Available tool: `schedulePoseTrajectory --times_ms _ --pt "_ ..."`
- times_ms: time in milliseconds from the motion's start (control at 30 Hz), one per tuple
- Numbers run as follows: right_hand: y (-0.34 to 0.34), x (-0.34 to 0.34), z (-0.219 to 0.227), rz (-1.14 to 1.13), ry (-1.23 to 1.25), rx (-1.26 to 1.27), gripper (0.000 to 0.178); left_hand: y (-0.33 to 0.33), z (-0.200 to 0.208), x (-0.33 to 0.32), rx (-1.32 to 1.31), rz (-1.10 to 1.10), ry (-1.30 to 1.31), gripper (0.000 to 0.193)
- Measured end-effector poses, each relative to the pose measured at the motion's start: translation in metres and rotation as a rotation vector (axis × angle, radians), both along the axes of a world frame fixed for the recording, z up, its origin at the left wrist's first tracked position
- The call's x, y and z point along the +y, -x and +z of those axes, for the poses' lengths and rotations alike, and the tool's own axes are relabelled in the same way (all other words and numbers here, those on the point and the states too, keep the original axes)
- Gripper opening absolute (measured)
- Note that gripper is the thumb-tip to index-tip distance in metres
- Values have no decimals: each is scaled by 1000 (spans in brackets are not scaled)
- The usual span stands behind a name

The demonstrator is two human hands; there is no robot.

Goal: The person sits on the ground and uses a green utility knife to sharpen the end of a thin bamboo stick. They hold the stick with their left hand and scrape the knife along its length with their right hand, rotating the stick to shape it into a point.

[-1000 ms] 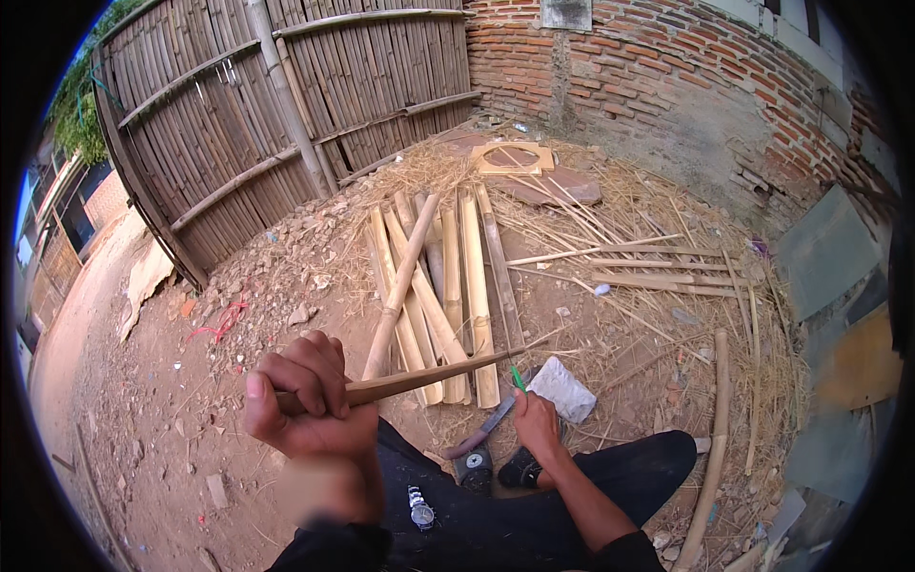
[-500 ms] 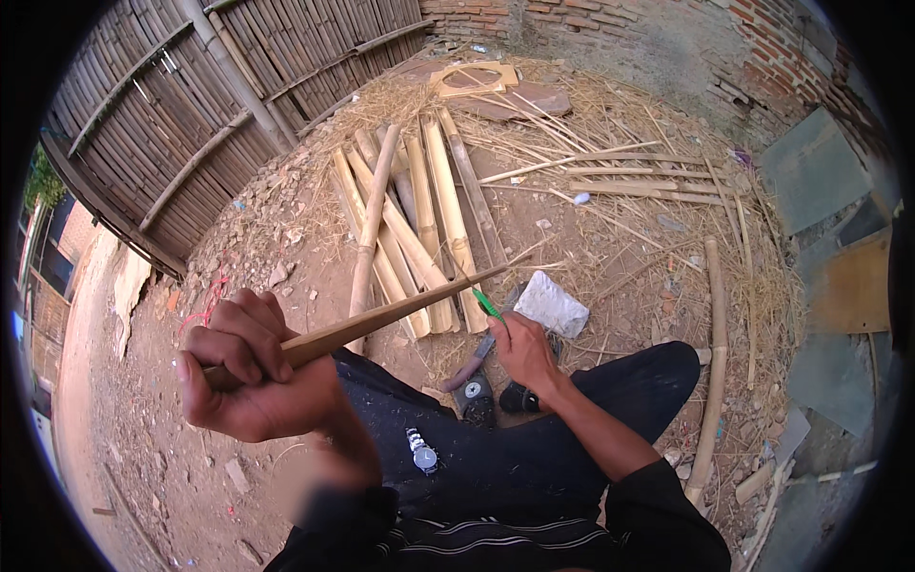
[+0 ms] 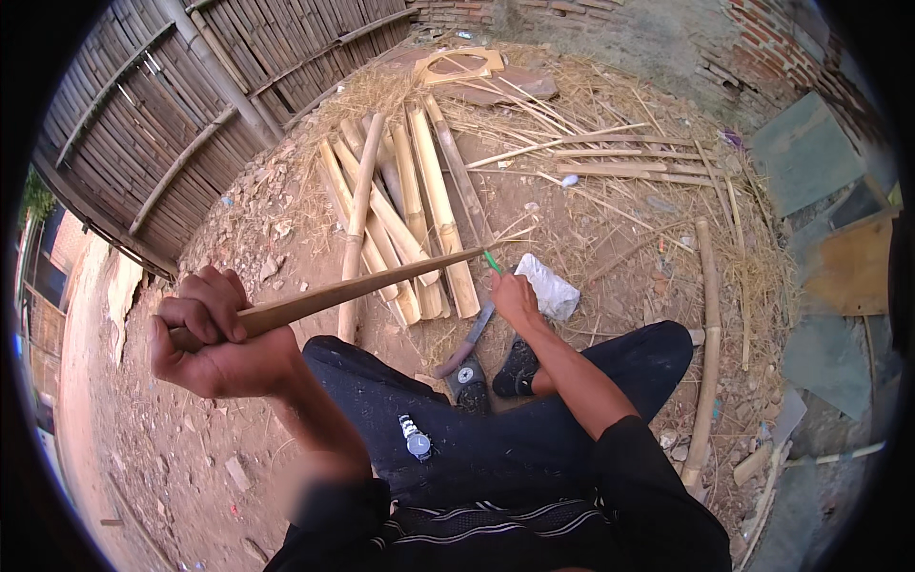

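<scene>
Left hand [image 3: 214,338], as I see it, is fisted tight around the thick end of a long bamboo strip [image 3: 353,291], which slants up and right, its tip ending near the right hand [image 3: 515,297]. That hand is down by my feet, fingers closed on a small green stick [image 3: 492,262], just beside a white cloth [image 3: 548,286]. A machete-like blade [image 3: 467,341] lies on the dirt beneath it. Split bamboo slats [image 3: 410,200] lie piled beyond, toward the fence [image 3: 191,105].
</scene>
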State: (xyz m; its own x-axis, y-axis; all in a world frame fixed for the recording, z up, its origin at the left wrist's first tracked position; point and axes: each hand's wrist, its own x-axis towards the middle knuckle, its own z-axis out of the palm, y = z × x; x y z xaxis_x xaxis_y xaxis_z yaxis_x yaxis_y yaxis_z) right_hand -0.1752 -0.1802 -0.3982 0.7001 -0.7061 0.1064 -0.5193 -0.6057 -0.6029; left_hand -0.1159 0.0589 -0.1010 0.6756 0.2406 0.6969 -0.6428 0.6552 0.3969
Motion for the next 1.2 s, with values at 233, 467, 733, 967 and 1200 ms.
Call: schedulePoseTrajectory --times_ms 233,467,733,967,1200 --pt "21 62 69 275 25 -277 43 -7 -10 15 29 48 -18 38" --pt "46 49 33 54 -89 -97 40 12 -3 -3 -28 -53 -24 38" --pt "64 100 105 131 -17 -236 39 5 -6 5 -199 -246 -77 39" --pt "86 131 146 357 31 -497 40 13 -10 11 -250 -307 -75 41" --pt "73 99 103 216 -29 -298 30 17 -8 7 -227 -254 -67 41"
